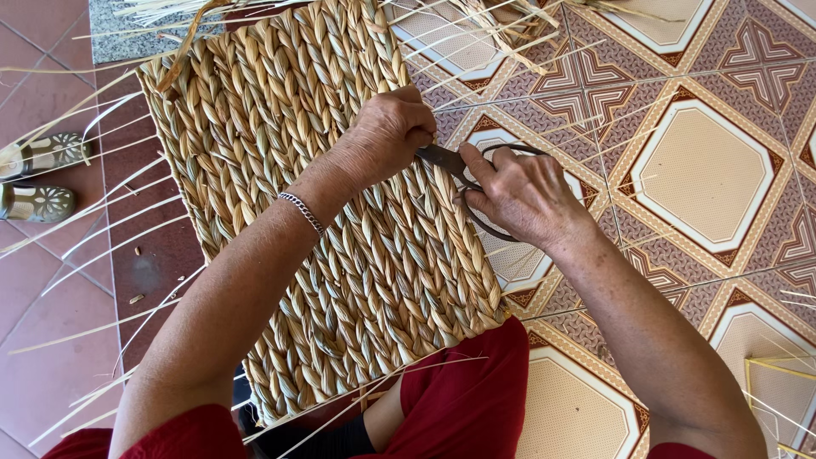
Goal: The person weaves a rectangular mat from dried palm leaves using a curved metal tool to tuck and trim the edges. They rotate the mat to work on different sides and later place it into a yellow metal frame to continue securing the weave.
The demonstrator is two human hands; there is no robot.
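On the patterned tile floor (705, 170) lies a big woven mat (297, 170) made of thick straw braids. Its near edge rests on the person's lap, by the red clothes (467, 391). Its far edge reaches the top of the view. Loose thin straws (102, 229) stick out past the left edge of the mat, and more lie at the top right. To the right of the mat the floor has open room, with only a few straws on it.

At the right edge of the mat, the left hand (391, 127) rests on the braids. Its fingers are curled tight together, pinching something at the edge that I cannot make out. The right hand (523, 191) is just beside it, off the mat. Its fingers are hooked through the loops of dark metal scissors (455, 166). The blades point at the left hand and touch the mat's edge.

A silver bracelet (303, 211) sits on the left wrist. Two green sandals (38, 178) lie on the red floor tiles, well apart from the mat on the left.
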